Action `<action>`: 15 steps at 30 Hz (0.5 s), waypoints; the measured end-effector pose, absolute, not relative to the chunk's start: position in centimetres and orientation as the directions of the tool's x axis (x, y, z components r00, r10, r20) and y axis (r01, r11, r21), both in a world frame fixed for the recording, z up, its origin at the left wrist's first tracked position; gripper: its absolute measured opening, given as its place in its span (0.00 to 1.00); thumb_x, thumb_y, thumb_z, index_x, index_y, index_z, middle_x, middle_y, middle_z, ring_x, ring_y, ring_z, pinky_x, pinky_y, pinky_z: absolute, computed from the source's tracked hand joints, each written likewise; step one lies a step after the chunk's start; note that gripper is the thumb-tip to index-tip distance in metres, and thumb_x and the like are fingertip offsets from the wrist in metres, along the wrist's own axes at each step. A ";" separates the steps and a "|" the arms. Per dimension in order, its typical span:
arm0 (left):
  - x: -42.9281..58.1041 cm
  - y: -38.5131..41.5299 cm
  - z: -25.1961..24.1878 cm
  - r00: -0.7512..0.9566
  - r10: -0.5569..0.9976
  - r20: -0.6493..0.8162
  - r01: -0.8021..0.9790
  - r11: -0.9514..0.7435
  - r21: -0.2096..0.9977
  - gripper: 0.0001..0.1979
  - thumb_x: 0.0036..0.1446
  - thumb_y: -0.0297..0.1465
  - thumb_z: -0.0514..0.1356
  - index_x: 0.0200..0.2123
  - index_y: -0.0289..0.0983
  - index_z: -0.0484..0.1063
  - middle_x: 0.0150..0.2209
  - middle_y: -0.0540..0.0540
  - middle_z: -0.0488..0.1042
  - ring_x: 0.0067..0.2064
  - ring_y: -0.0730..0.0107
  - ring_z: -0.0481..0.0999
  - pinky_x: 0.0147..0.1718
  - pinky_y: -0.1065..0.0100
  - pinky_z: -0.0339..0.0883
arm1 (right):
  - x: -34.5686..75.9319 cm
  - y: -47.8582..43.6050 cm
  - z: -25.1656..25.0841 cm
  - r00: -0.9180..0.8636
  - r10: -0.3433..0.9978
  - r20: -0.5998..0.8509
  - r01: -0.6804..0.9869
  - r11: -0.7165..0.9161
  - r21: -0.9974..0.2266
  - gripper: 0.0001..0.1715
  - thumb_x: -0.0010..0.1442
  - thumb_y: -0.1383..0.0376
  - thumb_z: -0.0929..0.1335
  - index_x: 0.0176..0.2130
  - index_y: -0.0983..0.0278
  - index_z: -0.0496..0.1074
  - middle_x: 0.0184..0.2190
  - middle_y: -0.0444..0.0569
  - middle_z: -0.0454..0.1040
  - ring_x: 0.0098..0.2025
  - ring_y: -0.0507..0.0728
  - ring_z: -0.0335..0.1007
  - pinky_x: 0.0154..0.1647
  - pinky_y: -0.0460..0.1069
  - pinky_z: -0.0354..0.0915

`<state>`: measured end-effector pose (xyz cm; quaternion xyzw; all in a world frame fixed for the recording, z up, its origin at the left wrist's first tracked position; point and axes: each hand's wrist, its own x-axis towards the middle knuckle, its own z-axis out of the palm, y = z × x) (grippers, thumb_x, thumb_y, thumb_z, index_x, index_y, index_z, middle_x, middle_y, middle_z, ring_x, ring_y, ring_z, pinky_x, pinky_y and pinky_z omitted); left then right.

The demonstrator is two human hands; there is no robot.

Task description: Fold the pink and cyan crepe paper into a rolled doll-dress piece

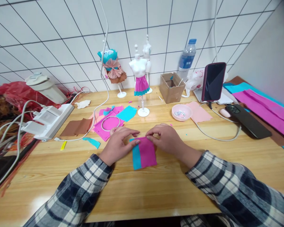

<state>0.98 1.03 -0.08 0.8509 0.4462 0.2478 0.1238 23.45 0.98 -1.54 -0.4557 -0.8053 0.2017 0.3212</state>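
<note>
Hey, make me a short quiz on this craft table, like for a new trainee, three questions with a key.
1. Multiple choice: Which two colours show on the coloured sheet that the left hand and right hand touch?
A) brown and yellow
B) blue and magenta
C) white and green
2. True or false: The water bottle by the wall has a blue cap.
3. Short answer: Which hand is nearer the pink bowl?

Key:
1. B
2. True
3. The right hand
</note>
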 end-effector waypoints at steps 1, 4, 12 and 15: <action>1.1 1.1 0.3 0.468 0.799 0.377 0.694 -0.597 0.403 0.11 0.60 0.40 0.61 0.39 0.41 0.78 0.37 0.47 0.81 0.41 0.64 0.76 0.45 0.59 0.63 | 23.5 0.9 -1.2 -0.345 0.844 0.411 0.632 0.532 -0.563 0.07 0.62 0.63 0.69 0.35 0.59 0.80 0.34 0.45 0.80 0.38 0.56 0.70 0.41 0.52 0.59; 1.3 1.1 1.3 0.410 0.688 0.599 0.740 -0.634 0.223 0.06 0.61 0.36 0.61 0.36 0.45 0.79 0.36 0.49 0.81 0.42 0.63 0.75 0.49 0.56 0.60 | 24.0 0.5 -0.4 -0.281 0.707 0.649 0.716 0.605 -0.349 0.10 0.65 0.60 0.67 0.40 0.54 0.79 0.41 0.44 0.80 0.41 0.57 0.68 0.44 0.54 0.56; 1.3 0.3 -0.1 0.576 0.471 0.668 0.713 -0.690 -0.127 0.04 0.56 0.32 0.66 0.35 0.47 0.78 0.32 0.54 0.81 0.39 0.64 0.75 0.52 0.50 0.48 | 25.3 0.2 -0.9 -0.500 0.621 0.603 0.697 0.702 -0.144 0.20 0.64 0.51 0.66 0.50 0.58 0.74 0.45 0.48 0.77 0.42 0.58 0.65 0.42 0.55 0.52; 1.6 0.2 -0.4 0.600 0.505 0.621 0.712 -0.691 -0.125 0.02 0.55 0.33 0.66 0.34 0.46 0.78 0.31 0.55 0.81 0.37 0.64 0.75 0.51 0.51 0.48 | 25.3 0.5 -1.4 -0.571 0.624 0.533 0.672 0.729 -0.133 0.14 0.65 0.54 0.66 0.41 0.58 0.76 0.38 0.45 0.78 0.38 0.56 0.63 0.39 0.55 0.49</action>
